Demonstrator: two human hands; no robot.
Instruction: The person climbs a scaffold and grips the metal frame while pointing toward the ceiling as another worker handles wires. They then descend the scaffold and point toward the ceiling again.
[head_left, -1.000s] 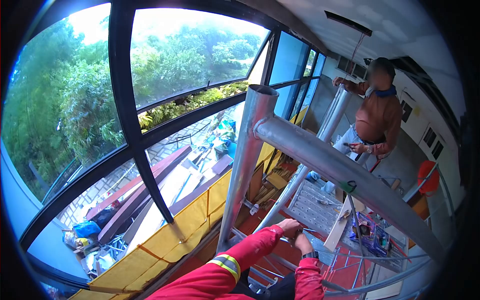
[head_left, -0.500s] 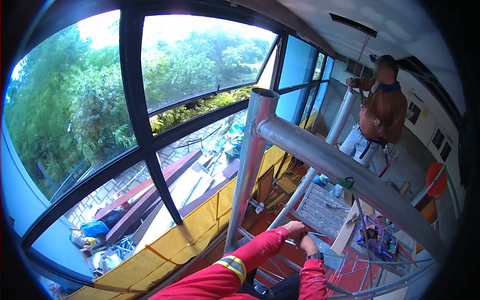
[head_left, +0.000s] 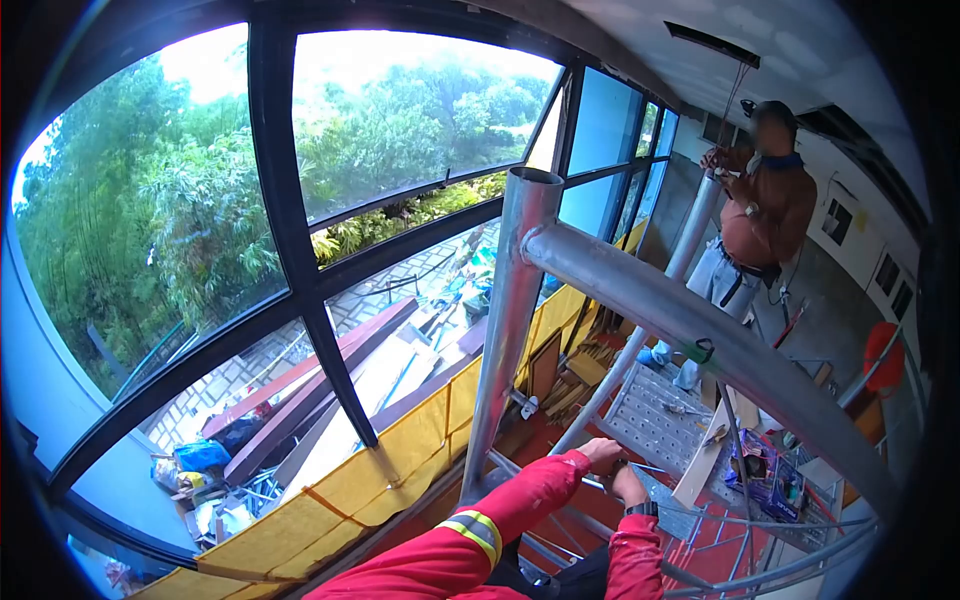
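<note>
Two arms (head_left: 535,495) reach forward, left hand (head_left: 601,454) just beside right hand (head_left: 629,484) — fingers (head_left: 613,452) curled, their hold unclear.

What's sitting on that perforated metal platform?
A pale board and a purple box rest on the perforated platform, with small clutter too unclear to name. The board and box cover the surface beneath them, so it cannot be seen.

I couldn't tell what, if anything, the red-sleeved person's bare fingers (head_left: 604,450) gripped; whatever lay between the brown-topped co-worker's hands (head_left: 735,184) looked too small to identify.
</note>
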